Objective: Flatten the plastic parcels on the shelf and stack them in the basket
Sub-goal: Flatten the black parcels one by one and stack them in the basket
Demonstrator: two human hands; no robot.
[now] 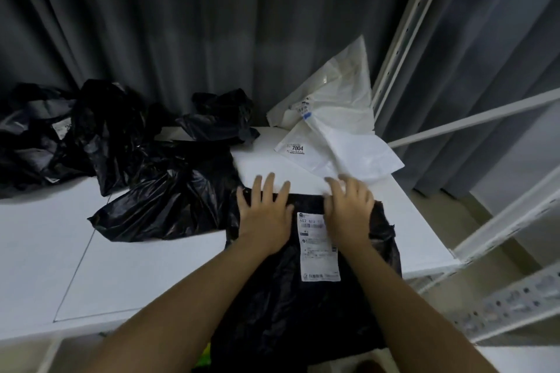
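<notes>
In the lower middle of the frame a black plastic parcel [306, 291] lay on the white shelf [145, 269], with its near end hanging over the front edge. Its film was thin, glossy and full of fine wrinkles, and its far edge made a rather straight line. A white rectangular shipping label [319, 247] with small printed text was stuck on its upper part.

Both hands lay palm down on the far part of this parcel. The left hand [265, 215] had its fingers straight and a little spread, and the fingertips reached over the far edge onto the shelf. The right hand [348, 209] was blurred; its fingers looked loosely extended and pressed flat, holding nothing, and it covered the right upper corner of the label.

Left of the hands lay a crumpled black bag [163, 206], shiny and puffed, with sharp folds. Behind it, at the left edge of the frame, a heap of black bags [69, 133] was piled loosely, and one more small black bag [221, 118] sat at the centre.

In the upper right part of the shelf two white parcels [336, 130] of smooth, milky plastic overlapped; the front one was flat and carried a sticker reading 7004. A white metal rack post [403, 39] with holes rose on the right. A dark pleated curtain [166, 15] hung behind.

The basket was not in view.
</notes>
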